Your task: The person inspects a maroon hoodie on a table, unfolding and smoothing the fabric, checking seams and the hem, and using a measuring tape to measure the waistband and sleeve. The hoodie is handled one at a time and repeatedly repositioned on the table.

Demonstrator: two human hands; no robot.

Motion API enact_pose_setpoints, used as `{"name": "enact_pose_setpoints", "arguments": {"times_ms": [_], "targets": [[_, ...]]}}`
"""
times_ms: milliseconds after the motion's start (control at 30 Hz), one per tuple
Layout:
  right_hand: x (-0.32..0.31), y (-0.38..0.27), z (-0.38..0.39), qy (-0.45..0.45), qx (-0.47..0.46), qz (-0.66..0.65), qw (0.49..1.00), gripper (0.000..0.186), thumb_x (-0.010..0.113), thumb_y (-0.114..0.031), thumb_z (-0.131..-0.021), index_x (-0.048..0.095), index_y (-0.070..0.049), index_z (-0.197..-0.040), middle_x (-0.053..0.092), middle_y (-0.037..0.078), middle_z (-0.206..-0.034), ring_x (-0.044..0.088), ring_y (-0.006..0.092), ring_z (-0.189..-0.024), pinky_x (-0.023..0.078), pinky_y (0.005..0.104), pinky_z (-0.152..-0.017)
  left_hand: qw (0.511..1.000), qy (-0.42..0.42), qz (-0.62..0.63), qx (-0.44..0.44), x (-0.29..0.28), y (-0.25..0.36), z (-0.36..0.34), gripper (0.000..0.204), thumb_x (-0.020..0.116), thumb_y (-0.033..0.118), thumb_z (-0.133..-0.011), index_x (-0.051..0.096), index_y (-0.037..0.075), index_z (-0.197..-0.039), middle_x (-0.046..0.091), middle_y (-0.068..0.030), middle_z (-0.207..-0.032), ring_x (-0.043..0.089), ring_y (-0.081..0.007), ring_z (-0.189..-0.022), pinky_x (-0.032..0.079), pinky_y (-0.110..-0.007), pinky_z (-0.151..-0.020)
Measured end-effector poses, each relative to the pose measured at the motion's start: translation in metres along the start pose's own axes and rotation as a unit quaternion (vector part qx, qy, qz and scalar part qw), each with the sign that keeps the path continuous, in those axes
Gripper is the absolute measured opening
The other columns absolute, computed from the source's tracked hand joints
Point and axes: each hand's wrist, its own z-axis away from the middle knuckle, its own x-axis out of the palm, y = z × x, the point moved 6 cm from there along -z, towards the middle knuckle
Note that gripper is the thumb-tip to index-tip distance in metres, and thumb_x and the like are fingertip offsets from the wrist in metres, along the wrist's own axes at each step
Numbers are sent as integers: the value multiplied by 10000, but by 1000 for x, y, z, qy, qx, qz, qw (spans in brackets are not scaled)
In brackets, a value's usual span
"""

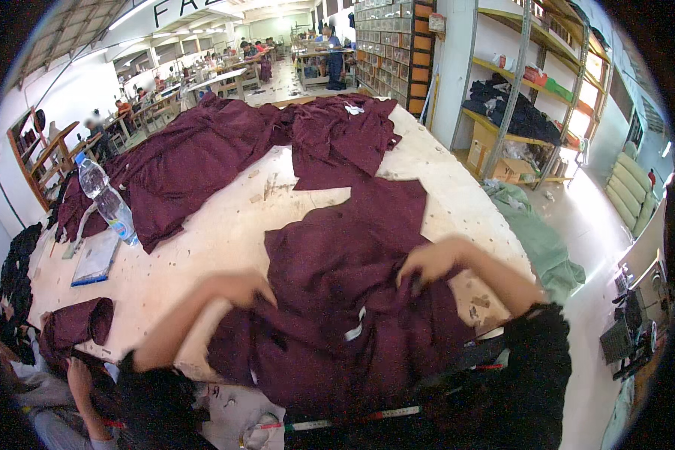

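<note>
Across a pale table (229, 251), maroon garments (319, 251), shelves (517, 82) beyond

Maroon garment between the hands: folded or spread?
Spread, but rumpled: the maroon garment lies wide over the table, creased between left hand and right hand.

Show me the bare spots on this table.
Bare table lies between the bottle and the left hand, and right of the near garment, beyond the right hand. Crowded: the far side, under heaped garments, and between the hands.
</note>
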Motion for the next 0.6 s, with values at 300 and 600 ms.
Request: {"name": "enact_pose_setpoints", "arguments": {"times_ms": [300, 600], "targets": [[-224, -56, 158, 791, 158, 386, 447, 370, 557, -42, -725, 626, -224, -1039, 593, 111, -1012, 537, 346, -983, 455, 402, -811, 503, 802, -306, -99, -259, 110, 168, 329, 461, -28, -765, 630, 70, -1030, 620, -128, -983, 624, -328, -838, 478, -336, -700], [-116, 34, 182, 846, 7, -26, 532, 281, 470, -81, -877, 520, -16, -1145, 589, 47, -1022, 581, 128, -904, 479, 235, -707, 511, 851, 102, 58, -171, 32, 162, 313, 443, 196, -931, 480, -25, -1150, 569, -83, -991, 589, -157, -812, 480, -249, -662]]}}
